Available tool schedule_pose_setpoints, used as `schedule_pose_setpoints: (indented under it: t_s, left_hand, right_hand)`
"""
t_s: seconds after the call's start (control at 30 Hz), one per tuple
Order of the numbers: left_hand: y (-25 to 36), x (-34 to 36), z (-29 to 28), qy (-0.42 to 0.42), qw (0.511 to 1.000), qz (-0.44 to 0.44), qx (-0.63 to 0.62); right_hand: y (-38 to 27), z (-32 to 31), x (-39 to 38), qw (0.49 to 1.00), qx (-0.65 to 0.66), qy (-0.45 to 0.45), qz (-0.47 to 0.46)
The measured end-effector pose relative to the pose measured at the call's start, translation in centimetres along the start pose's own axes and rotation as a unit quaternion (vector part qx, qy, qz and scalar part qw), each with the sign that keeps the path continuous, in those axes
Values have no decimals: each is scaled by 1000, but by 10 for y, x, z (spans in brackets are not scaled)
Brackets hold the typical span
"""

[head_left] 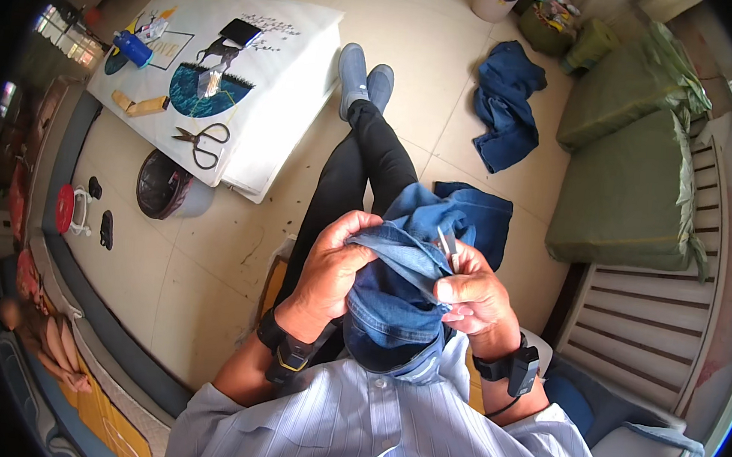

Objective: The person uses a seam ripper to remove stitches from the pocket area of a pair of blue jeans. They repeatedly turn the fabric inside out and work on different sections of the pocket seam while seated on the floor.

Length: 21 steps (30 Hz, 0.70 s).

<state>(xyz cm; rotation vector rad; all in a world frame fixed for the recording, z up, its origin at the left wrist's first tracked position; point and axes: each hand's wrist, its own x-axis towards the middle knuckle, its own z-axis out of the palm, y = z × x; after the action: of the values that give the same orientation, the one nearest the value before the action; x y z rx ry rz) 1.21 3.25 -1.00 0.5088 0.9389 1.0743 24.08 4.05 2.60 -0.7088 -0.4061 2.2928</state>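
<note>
Bunched blue denim (394, 308) lies over my lap. My left hand (333, 260) is closed on a folded edge of it, with the thumb on top. My right hand (468, 292) pinches the same cloth between thumb and fingers and also holds a small silver cutting tool (447, 245), probably snips, whose blades point up and away from me. Some of the right hand's fingers are hidden behind the tool and the cloth.
A white-covered table (285, 59) at upper left holds large black scissors (206, 149). Below stands a bin (166, 185). More jeans (506, 111) lie on the floor. Green cushioned seating (609, 196) is at right. Another person (52, 337) reclines at lower left.
</note>
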Motion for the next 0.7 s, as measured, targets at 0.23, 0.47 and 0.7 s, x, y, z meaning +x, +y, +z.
schedule_pose_setpoints:
  t_s: [0.23,0.47,0.7]
  left_hand:
    - [-4,-8,1,-34,992,-32,-119]
    - [-4,-14,-9,-33,991,-90,-93]
    - [13,-15,0,-120,991,-56,16]
  right_hand:
    - [5,-6,4,863,-445,160,-176]
    - [20,8,9,672,-673,251,-180]
    - [21,-8,8,988,39,140,-53]
